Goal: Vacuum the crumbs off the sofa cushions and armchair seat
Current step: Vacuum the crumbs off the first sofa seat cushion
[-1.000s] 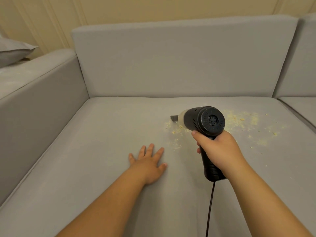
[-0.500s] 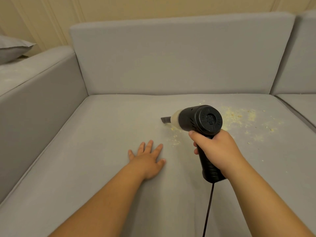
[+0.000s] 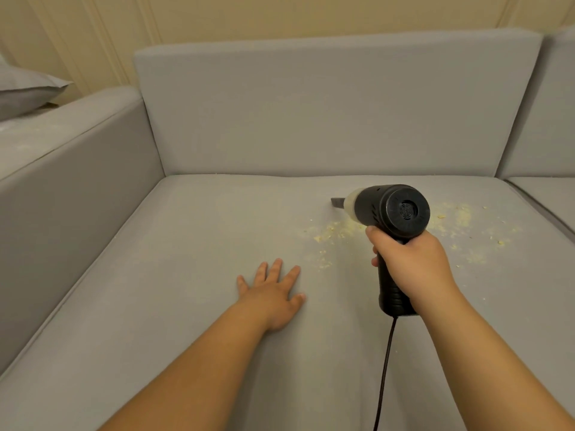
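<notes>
My right hand (image 3: 410, 265) grips the handle of a black handheld vacuum (image 3: 395, 211). Its grey nozzle (image 3: 338, 202) points left and touches the grey sofa seat cushion (image 3: 186, 259). Yellowish crumbs (image 3: 457, 216) lie scattered on the cushion to the right of the vacuum, and more crumbs (image 3: 329, 233) sit just below the nozzle. My left hand (image 3: 273, 290) rests flat on the cushion with fingers spread, left of the vacuum.
A black cord (image 3: 384, 374) hangs from the vacuum's handle toward the bottom edge. The grey back cushion (image 3: 326, 110) stands behind. The sofa arm (image 3: 71, 169) rises at the left, with a grey pillow (image 3: 25, 88) beyond. A second seat cushion (image 3: 550, 194) adjoins at right.
The vacuum has swept a little leftward and farther back across the cushion. Crumbs near the nozzle have thinned. My left hand stays flat in the same spot.
</notes>
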